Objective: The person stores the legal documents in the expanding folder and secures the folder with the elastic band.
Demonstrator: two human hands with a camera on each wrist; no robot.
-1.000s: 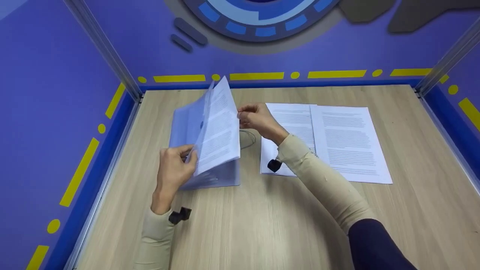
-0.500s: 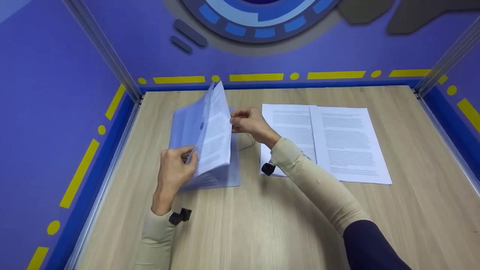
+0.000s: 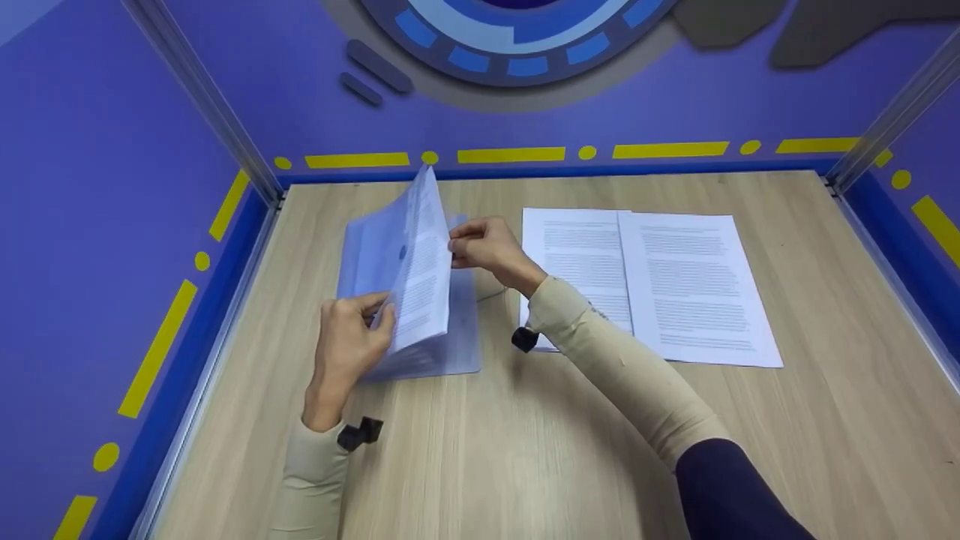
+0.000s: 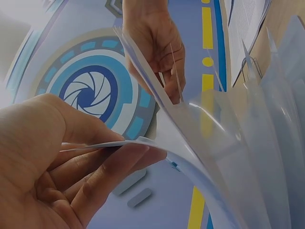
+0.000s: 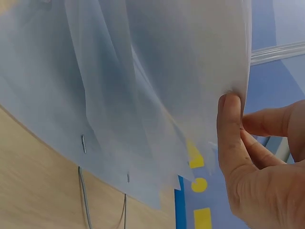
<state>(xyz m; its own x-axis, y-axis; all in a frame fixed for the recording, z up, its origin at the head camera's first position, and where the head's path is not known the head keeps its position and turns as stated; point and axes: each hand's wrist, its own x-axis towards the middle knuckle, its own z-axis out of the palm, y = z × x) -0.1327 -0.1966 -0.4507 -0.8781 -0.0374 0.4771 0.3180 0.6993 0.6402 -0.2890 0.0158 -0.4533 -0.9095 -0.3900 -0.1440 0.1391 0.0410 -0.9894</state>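
Sheaf of white printed paper (image 3: 424,277), tilted over translucent blue plastic folder (image 3: 459,352) on pale wooden worktop (image 3: 480,457), has swung left toward folder's raised leaf (image 3: 399,231); likely nearing alignment. Your right hand (image 3: 491,247): fingers clamped on sheaf's edge. Your left hand (image 3: 346,337): fingers pinching leaf.

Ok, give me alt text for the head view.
A person's left hand pinches an open translucent folder; the right hand pinches the edge of printed sheets held up over it. More printed pages lie overlapping to the right on a wood-grain table.

Narrow gap beside folder (image 3: 371,255), right hand (image 3: 491,247) across
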